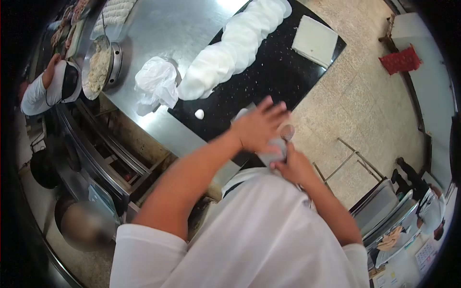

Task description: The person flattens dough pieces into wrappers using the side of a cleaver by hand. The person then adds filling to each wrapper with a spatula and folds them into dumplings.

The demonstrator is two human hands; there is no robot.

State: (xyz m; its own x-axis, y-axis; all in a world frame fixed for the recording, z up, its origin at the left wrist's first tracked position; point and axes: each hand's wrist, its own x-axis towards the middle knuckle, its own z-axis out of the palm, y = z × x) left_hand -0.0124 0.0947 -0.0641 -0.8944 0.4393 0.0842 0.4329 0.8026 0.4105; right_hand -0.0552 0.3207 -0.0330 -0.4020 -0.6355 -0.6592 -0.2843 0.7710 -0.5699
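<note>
My left hand (261, 126) is stretched over the near edge of the black work board (269, 77), fingers spread. Beneath and beside it shows a blurred pale grey piece (272, 152), partly covered by the hand. My right hand (294, 165) is curled at that piece's right side, thumb inward; what it grips is mostly hidden. A small round end with a mesh-like pattern (287, 132) sticks out above the right hand. Farther up the board lies a long overlapping row of thin round white dough sheets (225, 55). A small white dough lump (199, 114) rests left of my hands.
A white plastic bag (157, 81) lies beside the dough sheets on the steel table (149, 29). A square white slab (314, 41) sits at the board's right corner. At left are a bowl of filling (97, 69) and another person (53, 86); a person (427, 201) is far right.
</note>
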